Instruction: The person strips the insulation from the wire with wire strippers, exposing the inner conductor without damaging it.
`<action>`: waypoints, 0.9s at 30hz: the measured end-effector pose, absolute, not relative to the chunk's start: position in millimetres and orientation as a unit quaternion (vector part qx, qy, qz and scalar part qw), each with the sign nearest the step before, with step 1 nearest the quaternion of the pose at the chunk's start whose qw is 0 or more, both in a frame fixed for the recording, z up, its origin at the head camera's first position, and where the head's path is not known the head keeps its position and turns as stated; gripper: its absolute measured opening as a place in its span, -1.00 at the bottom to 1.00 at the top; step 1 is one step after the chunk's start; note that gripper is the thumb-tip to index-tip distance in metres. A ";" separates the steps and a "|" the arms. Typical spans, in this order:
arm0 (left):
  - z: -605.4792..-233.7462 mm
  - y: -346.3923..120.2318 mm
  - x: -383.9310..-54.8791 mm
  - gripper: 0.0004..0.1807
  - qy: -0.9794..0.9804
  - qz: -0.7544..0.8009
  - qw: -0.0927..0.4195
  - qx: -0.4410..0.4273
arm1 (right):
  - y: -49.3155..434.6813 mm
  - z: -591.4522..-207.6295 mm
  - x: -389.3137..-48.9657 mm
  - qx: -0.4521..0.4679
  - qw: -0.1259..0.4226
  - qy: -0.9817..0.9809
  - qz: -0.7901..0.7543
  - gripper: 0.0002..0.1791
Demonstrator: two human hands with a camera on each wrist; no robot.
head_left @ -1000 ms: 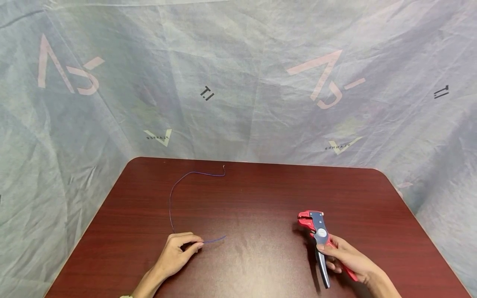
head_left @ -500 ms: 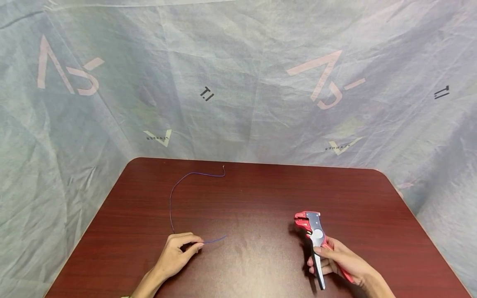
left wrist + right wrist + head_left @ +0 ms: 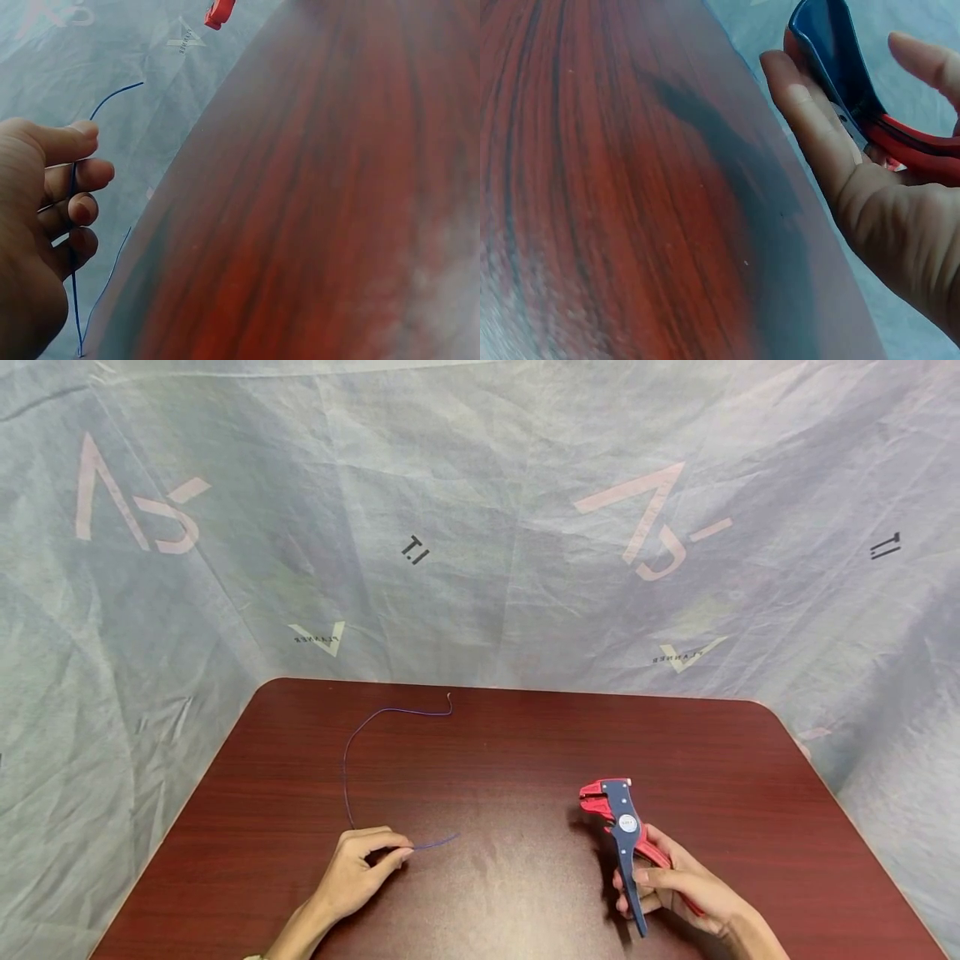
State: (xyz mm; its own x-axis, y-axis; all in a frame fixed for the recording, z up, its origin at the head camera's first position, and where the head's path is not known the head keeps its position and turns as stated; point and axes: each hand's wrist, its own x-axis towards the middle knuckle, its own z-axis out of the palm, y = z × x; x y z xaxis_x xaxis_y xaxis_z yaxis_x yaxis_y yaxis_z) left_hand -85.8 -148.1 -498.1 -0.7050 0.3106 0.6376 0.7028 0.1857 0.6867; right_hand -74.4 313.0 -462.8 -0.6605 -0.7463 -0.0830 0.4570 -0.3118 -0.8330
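Note:
Between thumb and index finger, my left hand pinches a thin blue wire near one end. A short free length pokes out to the right of the fingertips, and the rest curves over the tabletop toward the back edge. In the left wrist view the wire bends above the thumb and runs down past the curled fingers. My right hand holds a red and dark blue wire stripper by its handles, its head pointing up and left. In the right wrist view, the blue handle shows between thumb and fingers.
A dark red wood-grain table lies beneath both hands, with rounded far corners. Grey printed cloth hangs behind it and along both sides. A gap of tabletop separates the wire's free end from the stripper.
My right hand has brought the wire stripper left and slightly farther from me, turning it so its blue face shows and its handles stand wider apart. The left hand and wire have hardly moved.

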 end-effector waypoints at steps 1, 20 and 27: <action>-497.6 -148.0 -85.7 -0.80 -0.750 -0.541 0.179 -0.335 | 312.3 -462.8 -74.4 -0.170 0.379 0.441 -0.796 -0.49; -494.8 -145.7 -89.2 -0.75 -0.741 -0.542 0.189 -0.348 | 303.6 -471.7 -72.9 -0.144 0.341 0.539 -0.757 -0.44; -489.0 -145.6 -89.4 -0.75 -0.734 -0.551 0.185 -0.350 | 293.5 -474.0 -70.4 -0.186 0.327 0.462 -0.803 -0.25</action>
